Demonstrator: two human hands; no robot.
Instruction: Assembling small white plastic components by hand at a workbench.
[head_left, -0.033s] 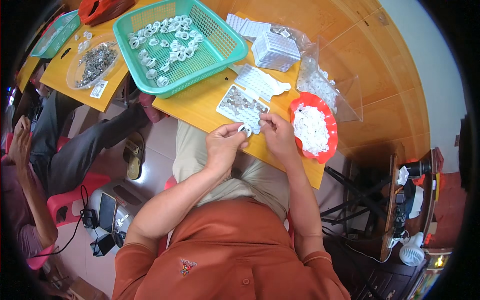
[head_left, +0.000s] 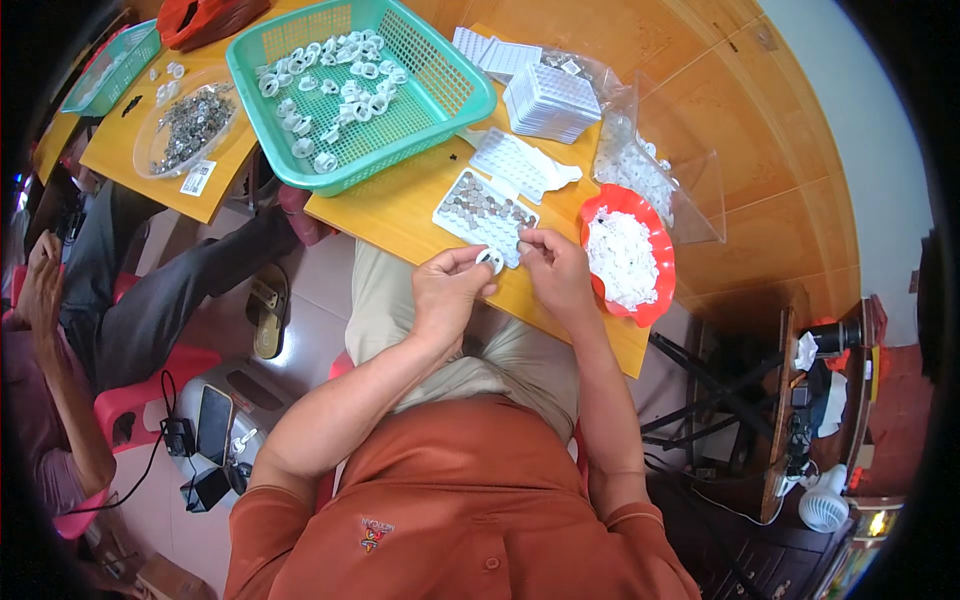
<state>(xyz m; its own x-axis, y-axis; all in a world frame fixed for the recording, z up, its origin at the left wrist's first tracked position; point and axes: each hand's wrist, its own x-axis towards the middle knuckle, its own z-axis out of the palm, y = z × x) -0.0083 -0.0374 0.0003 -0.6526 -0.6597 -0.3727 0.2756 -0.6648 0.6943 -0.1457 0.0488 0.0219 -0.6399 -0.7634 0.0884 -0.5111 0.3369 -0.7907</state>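
Observation:
My left hand (head_left: 446, 291) pinches a white round plastic part (head_left: 491, 257) between thumb and fingers, just off the table's near edge. A dark spot shows in the middle of that part. My right hand (head_left: 557, 274) has its thumb and fingertips closed together at the near right end of a white dimpled tray (head_left: 447, 217). Whatever is between them is too small or hidden to make out. Small grey discs (head_left: 480, 205) lie over the tray's far and middle parts, and several of its near pockets show bare white.
Beside my right hand stands a red scalloped bowl (head_left: 664, 275) of small white pieces. A green basket (head_left: 350, 180) of white ring parts sits far left. Stacked white trays (head_left: 550, 105) and a clear bag (head_left: 640, 165) are behind. At left, another person sits near a metal-parts tub (head_left: 143, 150).

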